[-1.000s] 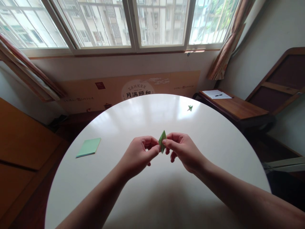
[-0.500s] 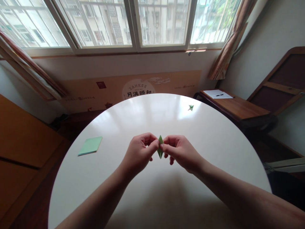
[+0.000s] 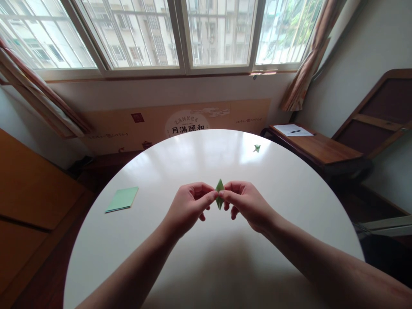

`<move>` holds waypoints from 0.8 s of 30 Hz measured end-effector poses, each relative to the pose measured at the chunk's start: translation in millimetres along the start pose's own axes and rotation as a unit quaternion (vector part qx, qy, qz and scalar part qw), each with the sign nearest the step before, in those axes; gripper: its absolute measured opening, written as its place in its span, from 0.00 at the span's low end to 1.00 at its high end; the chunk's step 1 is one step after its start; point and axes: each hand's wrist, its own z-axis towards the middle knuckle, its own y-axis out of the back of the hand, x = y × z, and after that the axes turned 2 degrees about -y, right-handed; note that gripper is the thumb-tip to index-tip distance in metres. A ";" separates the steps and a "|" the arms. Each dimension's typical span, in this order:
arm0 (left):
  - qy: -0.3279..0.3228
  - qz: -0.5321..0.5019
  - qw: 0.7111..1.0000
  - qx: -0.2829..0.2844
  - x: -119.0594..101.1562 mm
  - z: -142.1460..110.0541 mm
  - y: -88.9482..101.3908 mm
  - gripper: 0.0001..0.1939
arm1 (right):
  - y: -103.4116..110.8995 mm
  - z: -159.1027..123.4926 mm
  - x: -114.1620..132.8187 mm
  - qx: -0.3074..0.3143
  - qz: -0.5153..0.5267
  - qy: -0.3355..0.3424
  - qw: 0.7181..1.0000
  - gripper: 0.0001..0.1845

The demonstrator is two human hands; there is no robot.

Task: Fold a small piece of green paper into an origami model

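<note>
A small piece of green folded paper [image 3: 219,185], shaped like a narrow diamond, is held upright above the middle of the table. My left hand [image 3: 194,204] pinches its left edge between thumb and forefinger. On the other side, my right hand [image 3: 246,201] grips the right edge the same way, its other fingers loosely curled. Both thumbs meet over the paper's middle and hide part of it. A stack of pale green square paper [image 3: 122,199] lies to the left of my hands. Farther off at the right sits a tiny green folded paper figure [image 3: 256,148].
The round white table [image 3: 144,262] fills the foreground. Behind it at the right stands a wooden side table [image 3: 341,150] with a white sheet [image 3: 283,128] and a pen [image 3: 295,131] on it. A barred window and curtains are beyond.
The folded paper has turned from a slant to nearly upright, its front facing me more squarely. My left thumb has come onto its middle beside the right thumb. The other papers stay put.
</note>
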 end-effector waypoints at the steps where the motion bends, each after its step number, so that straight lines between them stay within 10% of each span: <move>1: 0.001 0.005 1.000 0.000 -0.1 -0.1 -0.3 0.12 | 0.2 0.2 -0.4 0.000 0.000 0.000 1.000 0.10; 24: 0.010 -0.034 0.999 0.012 6.1 2.1 -2.9 0.08 | -3.2 0.7 0.3 0.022 -0.039 -0.009 0.999 0.07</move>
